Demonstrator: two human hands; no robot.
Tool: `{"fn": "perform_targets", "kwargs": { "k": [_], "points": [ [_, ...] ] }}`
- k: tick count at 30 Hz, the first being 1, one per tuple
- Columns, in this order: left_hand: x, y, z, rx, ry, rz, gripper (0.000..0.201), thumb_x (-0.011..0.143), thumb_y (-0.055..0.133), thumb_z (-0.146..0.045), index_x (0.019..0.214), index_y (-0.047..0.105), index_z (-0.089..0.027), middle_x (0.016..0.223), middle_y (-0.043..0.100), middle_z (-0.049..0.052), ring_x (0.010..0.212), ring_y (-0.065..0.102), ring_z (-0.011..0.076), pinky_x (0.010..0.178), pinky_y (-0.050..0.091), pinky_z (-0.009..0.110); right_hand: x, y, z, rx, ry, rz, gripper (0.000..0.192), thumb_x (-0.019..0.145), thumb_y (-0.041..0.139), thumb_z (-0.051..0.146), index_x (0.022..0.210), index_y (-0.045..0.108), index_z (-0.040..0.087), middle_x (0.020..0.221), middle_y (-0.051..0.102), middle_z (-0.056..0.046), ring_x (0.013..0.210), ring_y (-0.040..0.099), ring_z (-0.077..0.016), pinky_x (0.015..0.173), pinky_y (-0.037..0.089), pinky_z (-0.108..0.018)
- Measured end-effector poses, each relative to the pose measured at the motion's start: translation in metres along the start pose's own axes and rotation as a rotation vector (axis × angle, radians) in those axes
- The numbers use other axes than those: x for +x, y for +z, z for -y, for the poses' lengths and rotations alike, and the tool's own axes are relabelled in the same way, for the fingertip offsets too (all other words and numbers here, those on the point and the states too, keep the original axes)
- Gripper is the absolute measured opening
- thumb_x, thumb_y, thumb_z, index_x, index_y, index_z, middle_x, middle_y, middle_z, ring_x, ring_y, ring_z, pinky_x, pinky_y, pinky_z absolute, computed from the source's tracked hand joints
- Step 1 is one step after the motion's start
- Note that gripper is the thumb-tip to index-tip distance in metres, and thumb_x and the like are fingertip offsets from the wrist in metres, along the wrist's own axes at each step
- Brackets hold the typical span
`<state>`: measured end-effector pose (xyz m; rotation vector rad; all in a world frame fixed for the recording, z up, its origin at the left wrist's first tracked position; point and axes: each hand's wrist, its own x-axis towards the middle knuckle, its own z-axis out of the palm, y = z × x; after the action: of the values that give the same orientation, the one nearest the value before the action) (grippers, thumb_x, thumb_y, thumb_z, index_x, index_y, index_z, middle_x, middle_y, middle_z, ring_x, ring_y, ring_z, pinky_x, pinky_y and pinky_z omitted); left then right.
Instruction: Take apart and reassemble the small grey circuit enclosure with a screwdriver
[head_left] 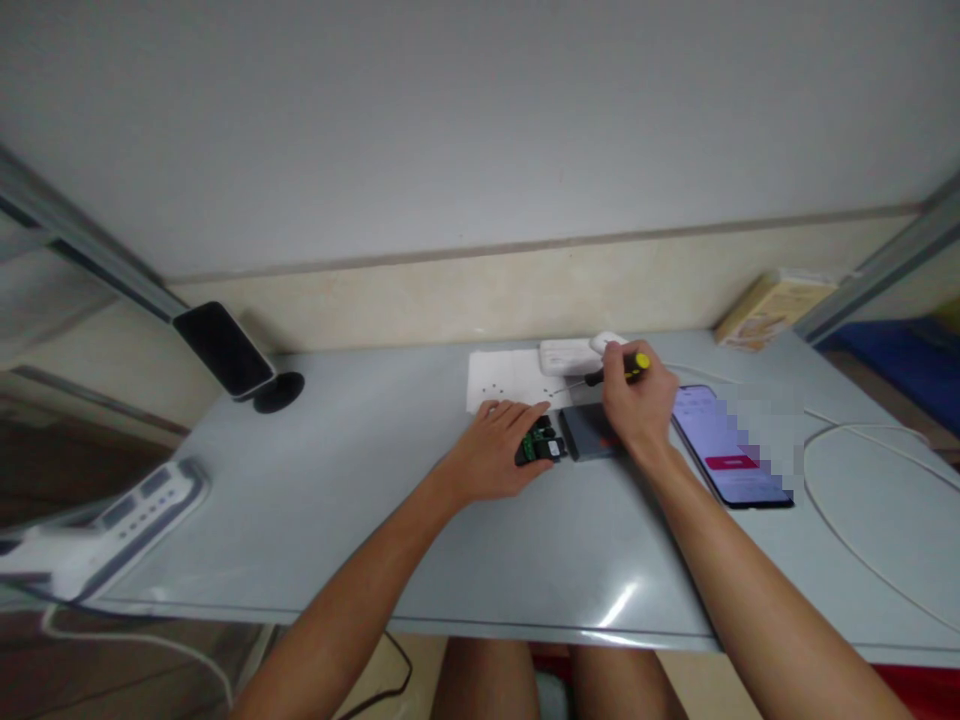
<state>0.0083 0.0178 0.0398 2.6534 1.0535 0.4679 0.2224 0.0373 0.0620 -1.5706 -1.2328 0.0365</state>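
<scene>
My left hand [495, 450] is wrapped over a small device with a bare green circuit board [537, 443], keeping it against the table. In my right hand [639, 400] is a screwdriver [636, 366] with a black and yellow handle. Its thin shaft slants left, and the tip is over a white sheet of paper [517, 372]. Several tiny dark screws [493, 388] lie on that paper, a few of them close to the tip. Whether the tip touches one cannot be made out. A flat grey panel [589, 432] rests between my hands, partly under the right one.
Right of my right hand lies a lit phone [731, 450], with a white cable [814, 500] beyond it. Behind the paper is a white power strip [566, 356]. A yellow box [772, 308] stands back right; a phone on a stand [225, 350] and another power strip [127, 520] are left.
</scene>
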Motion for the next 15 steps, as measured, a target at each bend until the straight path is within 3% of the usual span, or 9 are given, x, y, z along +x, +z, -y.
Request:
{"fn": "perform_targets", "kwargs": {
  "k": [4,11,15],
  "points": [
    [0.000,-0.002,0.001,-0.015,0.027,-0.064,0.069,0.093,0.065,-0.050,0.150,0.041,-0.020,0.135,0.062,0.014,0.125,0.056,0.0319,0.113,0.037,0.050,0.000,0.001,-0.001,0.018,0.001,-0.011,0.033,0.093,0.053,0.047,0.073,0.056,0.022,0.060,0.055,0.002,0.059,0.052,-0.0153,0.062,0.036,-0.028],
    [0.000,-0.015,0.001,-0.035,0.081,-0.201,0.045,0.099,0.055,-0.042,0.138,0.054,-0.020,0.125,0.067,0.011,0.116,0.060,0.0278,0.105,0.042,0.047,0.000,0.001,-0.001,0.040,0.002,0.006,0.032,0.093,0.053,0.047,0.072,0.056,0.022,0.060,0.055,0.002,0.059,0.051,-0.0156,0.062,0.035,-0.029],
    [0.002,-0.013,0.006,-0.012,0.048,-0.319,0.032,0.102,0.049,-0.034,0.128,0.061,-0.020,0.118,0.069,0.010,0.111,0.062,0.0250,0.097,0.047,0.042,0.000,0.000,0.001,0.111,0.003,-0.004,0.031,0.093,0.055,0.045,0.071,0.056,0.022,0.060,0.054,0.002,0.059,0.050,-0.0151,0.061,0.037,-0.028]
  ]
}}
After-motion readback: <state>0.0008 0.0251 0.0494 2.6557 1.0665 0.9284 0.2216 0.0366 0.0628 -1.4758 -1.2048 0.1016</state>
